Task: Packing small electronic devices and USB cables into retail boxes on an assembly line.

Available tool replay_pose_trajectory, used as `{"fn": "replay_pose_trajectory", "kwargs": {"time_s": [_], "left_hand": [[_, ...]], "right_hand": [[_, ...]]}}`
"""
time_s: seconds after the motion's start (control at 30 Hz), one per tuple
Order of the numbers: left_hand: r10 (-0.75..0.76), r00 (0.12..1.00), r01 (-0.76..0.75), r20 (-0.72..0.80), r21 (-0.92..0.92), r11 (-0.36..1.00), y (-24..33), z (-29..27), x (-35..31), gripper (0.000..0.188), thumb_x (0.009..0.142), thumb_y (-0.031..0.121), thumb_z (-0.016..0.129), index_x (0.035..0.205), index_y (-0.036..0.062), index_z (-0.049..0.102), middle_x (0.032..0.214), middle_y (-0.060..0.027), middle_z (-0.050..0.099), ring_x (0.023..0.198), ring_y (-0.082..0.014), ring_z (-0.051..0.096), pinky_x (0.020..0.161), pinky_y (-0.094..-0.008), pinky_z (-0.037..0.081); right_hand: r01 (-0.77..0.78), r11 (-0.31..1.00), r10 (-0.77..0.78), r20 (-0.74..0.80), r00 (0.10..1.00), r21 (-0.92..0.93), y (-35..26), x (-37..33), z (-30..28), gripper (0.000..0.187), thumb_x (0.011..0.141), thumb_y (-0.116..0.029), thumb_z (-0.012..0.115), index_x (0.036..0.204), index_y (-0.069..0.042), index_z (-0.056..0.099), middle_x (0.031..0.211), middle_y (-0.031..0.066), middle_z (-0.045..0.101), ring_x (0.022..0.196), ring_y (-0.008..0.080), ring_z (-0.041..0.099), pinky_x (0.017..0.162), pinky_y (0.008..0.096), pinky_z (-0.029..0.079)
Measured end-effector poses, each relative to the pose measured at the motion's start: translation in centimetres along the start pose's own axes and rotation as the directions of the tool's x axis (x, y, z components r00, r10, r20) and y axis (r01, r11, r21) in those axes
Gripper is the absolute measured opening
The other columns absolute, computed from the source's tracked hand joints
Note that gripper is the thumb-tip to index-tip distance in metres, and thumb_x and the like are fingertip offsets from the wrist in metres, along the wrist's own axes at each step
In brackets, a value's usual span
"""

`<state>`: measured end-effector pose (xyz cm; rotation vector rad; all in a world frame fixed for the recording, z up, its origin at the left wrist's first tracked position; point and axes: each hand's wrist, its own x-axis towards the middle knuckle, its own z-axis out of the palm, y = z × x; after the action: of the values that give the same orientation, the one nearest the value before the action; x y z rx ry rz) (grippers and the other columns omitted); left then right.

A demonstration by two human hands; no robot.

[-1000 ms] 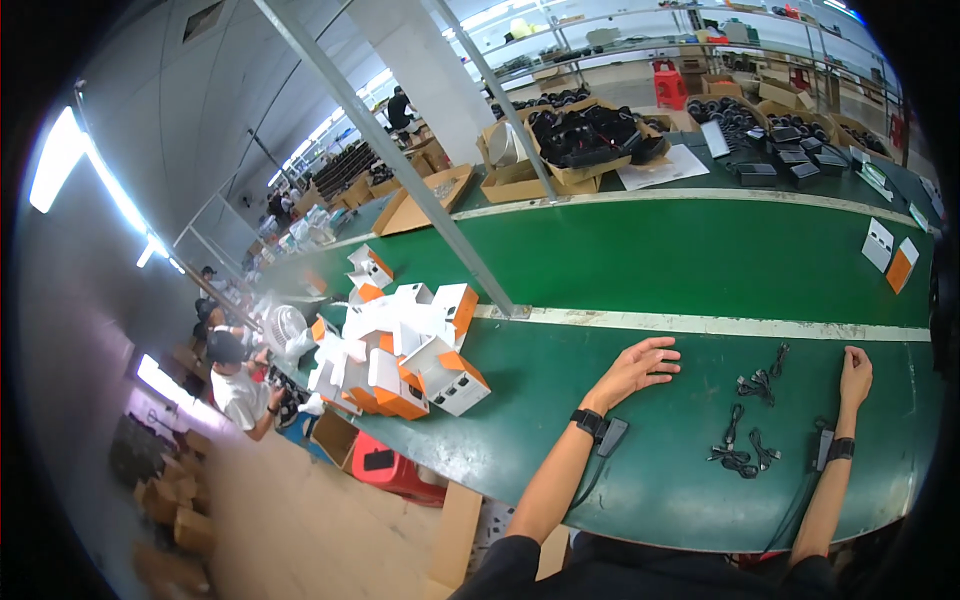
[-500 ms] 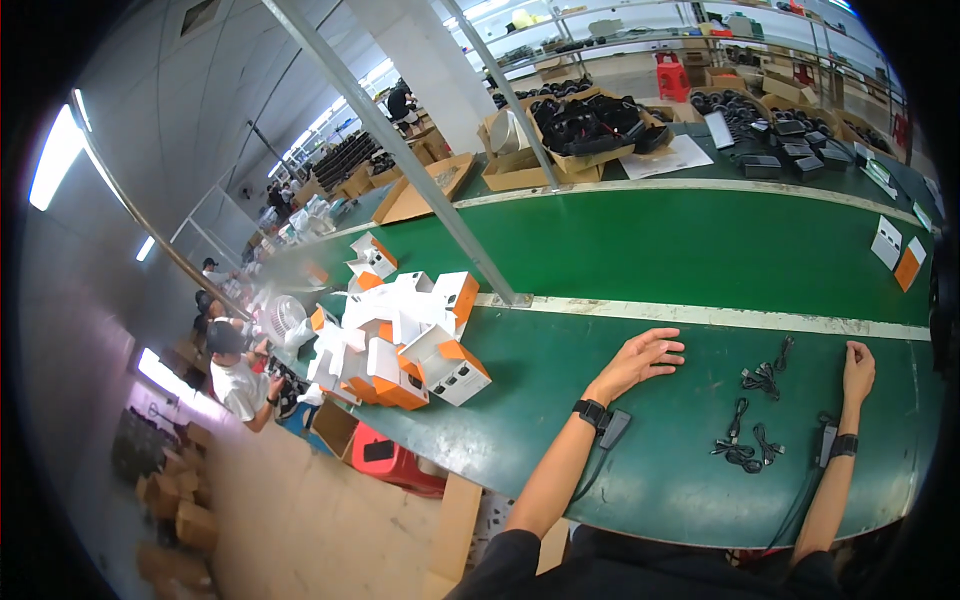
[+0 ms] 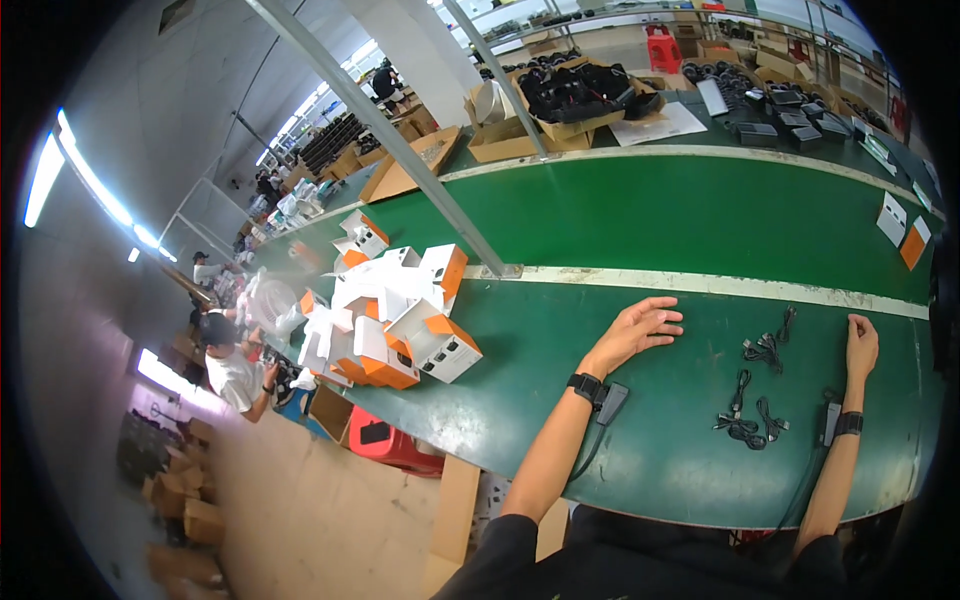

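Note:
My left hand (image 3: 637,332) rests over the green table with its fingers apart and nothing in them. My right hand (image 3: 862,342) lies at the far right, fingers curled together, with no object showing in it. Between the hands lie several black cables in coiled bundles; one bundle (image 3: 766,352) is further back, another (image 3: 740,428) nearer me. Each wrist wears a black strap with a small dark box and a cord. Left of my left hand stands a pile of open white and orange boxes (image 3: 440,345).
A metal post (image 3: 400,155) rises from the pale strip along the table's back. Beyond it runs a green belt (image 3: 640,215) with a folded white and orange card (image 3: 903,230). Cartons of black parts (image 3: 575,95) stand behind. At left are a red stool (image 3: 385,440) and a person (image 3: 235,370).
The whole scene has shifted slightly upward in the picture as the view tilts. Both hands keep their places over the table, and the cables and boxes have not moved.

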<state>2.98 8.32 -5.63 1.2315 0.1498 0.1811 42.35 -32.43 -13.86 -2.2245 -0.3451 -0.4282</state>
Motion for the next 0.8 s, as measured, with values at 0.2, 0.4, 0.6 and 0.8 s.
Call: {"fn": "replay_pose_trajectory", "kwargs": {"time_s": [0.2, 0.4, 0.6, 0.8], "left_hand": [[-0.011, 1.0, 0.011, -0.012, 0.017, 1.0, -0.1, 0.3, -0.2, 0.052, 0.111, 0.029, 0.059, 0.153, 0.0018, 0.049, 0.14, -0.018, 0.063, 0.126, -0.0292, 0.066, 0.109, -0.0418, 0.055], [0.018, 1.0, -0.018, -0.003, -0.043, 0.999, -1.2, 0.7, 0.8, 0.051, 0.108, 0.025, 0.065, 0.151, 0.0001, 0.051, 0.138, -0.0182, 0.066, 0.122, -0.0303, 0.07, 0.104, -0.0402, 0.059], [0.009, 1.0, -0.009, -0.026, 0.017, 1.0, -0.5, -0.6, 0.7, 0.053, 0.11, 0.027, 0.061, 0.152, -0.0015, 0.05, 0.142, -0.0231, 0.064, 0.125, -0.0322, 0.068, 0.108, -0.0426, 0.056], [0.024, 0.999, -0.025, -0.022, -0.071, 0.997, -0.4, -0.4, 0.4, 0.059, 0.113, 0.034, 0.052, 0.158, -0.0024, 0.042, 0.148, -0.026, 0.059, 0.129, -0.0338, 0.065, 0.108, -0.0439, 0.055]], "right_hand": [[-0.019, 1.0, 0.019, 0.031, 0.999, 0.001, 0.7, 0.0, 0.2, 0.024, 0.102, -0.029, 0.068, 0.11, -0.009, 0.078, 0.086, 0.0042, 0.073, 0.078, 0.0162, 0.067, 0.073, 0.0331, 0.052], [0.021, 1.0, -0.021, 0.025, 0.999, -0.009, 3.9, 1.1, -1.1, 0.031, 0.101, -0.035, 0.069, 0.116, -0.01, 0.079, 0.102, 0.0082, 0.08, 0.091, 0.0199, 0.074, 0.082, 0.034, 0.055], [0.003, 0.996, 0.003, 0.067, 0.998, -0.085, -1.2, 0.5, -0.3, 0.031, 0.096, -0.042, 0.069, 0.114, -0.02, 0.082, 0.106, 0.01, 0.081, 0.101, 0.028, 0.077, 0.087, 0.0391, 0.057], [-0.064, 0.986, 0.078, 0.09, 0.993, -0.154, -4.9, -1.2, -1.5, 0.031, 0.095, -0.041, 0.067, 0.113, -0.02, 0.083, 0.099, 0.0088, 0.081, 0.096, 0.029, 0.076, 0.084, 0.0404, 0.057]]}}
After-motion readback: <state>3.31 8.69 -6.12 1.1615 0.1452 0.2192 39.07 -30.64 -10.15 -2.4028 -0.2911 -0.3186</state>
